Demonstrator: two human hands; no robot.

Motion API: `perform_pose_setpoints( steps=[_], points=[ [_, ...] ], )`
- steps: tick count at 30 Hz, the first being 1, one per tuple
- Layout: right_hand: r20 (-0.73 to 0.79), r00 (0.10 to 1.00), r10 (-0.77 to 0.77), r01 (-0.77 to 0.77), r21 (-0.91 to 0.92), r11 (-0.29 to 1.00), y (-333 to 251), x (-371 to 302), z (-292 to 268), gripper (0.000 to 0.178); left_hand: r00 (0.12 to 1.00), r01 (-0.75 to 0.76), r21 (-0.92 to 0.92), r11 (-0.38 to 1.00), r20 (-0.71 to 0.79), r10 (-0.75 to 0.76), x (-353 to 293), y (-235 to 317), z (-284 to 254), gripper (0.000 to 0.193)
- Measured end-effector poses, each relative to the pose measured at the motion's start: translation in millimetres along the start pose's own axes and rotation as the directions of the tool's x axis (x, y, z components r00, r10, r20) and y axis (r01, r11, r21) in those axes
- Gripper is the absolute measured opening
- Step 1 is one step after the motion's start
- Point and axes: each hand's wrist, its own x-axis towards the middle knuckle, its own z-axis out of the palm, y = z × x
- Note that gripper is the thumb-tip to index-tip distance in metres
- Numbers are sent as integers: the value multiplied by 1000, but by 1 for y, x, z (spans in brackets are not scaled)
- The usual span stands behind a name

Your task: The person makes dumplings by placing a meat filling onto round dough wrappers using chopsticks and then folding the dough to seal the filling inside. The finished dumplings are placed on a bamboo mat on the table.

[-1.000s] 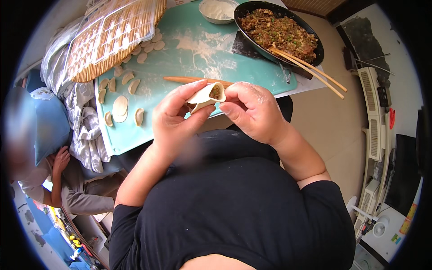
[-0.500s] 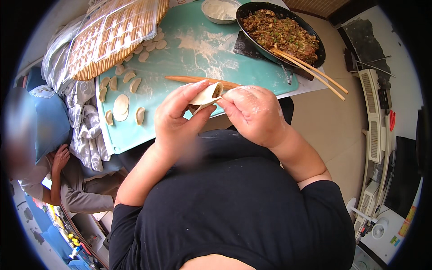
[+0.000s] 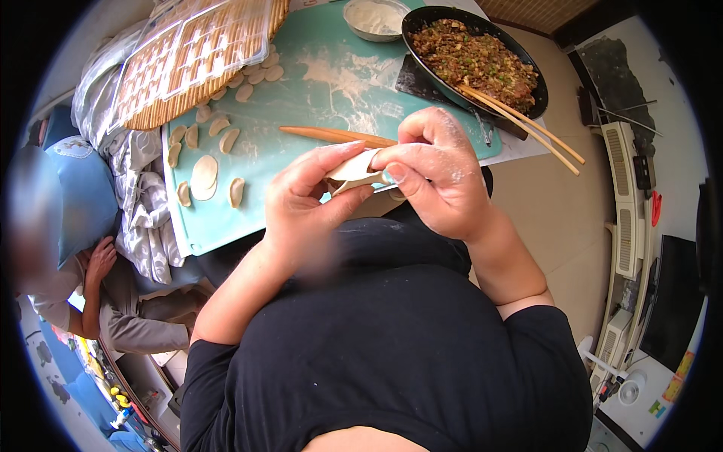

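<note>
Above the near edge of the green mat, a half-folded dumpling is held between my two hands. My left hand is closed on its left side, thumb below and fingers above. With floury thumb and fingers, my right hand pinches the dumpling's right end. Filling inside the fold is mostly hidden. Just beyond my hands lies a wooden rolling pin, partly covered by the right hand. To the left, finished dumplings and a few flat wrappers rest on the mat.
A black pan of filling with chopsticks across its rim stands far right, beside a bowl of flour. A woven tray under a clear plastic rack covers the far left of the mat. A seated person is at left.
My right hand has risen slightly and shifted its pinch over the dumpling's right end, covering the opening where filling showed. My left hand has moved a little right and down.
</note>
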Motion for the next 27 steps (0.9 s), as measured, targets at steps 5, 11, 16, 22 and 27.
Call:
perform_pose_setpoints(
  steps=[5, 11, 16, 22, 27],
  points=[
    [32, 999, -3, 3, -13, 1000, -3, 0, -6, 11, 1000, 21, 14, 1000, 22, -21, -1, 1, -2, 47],
    [52, 998, 28, -29, 15, 999, -2, -2, -7, 10, 1000, 9, 0, 1000, -3, -9, -1, -1, 1, 46],
    [74, 963, 258, -267, 143, 953, 8, -9, -11, 16, 1000, -19, -64, 998, -7, 19, -1, 0, 1, 46],
    [174, 931, 321, -359, 274, 892, 12, -13, -4, 13, 997, -77, -36, 996, 9, 77, 1, -3, 1, 46],
    [126, 955, 268, -289, 208, 934, 5, -10, -1, 13, 999, -50, 109, 993, 8, 49, 2, -3, -2, 43]
  ],
)
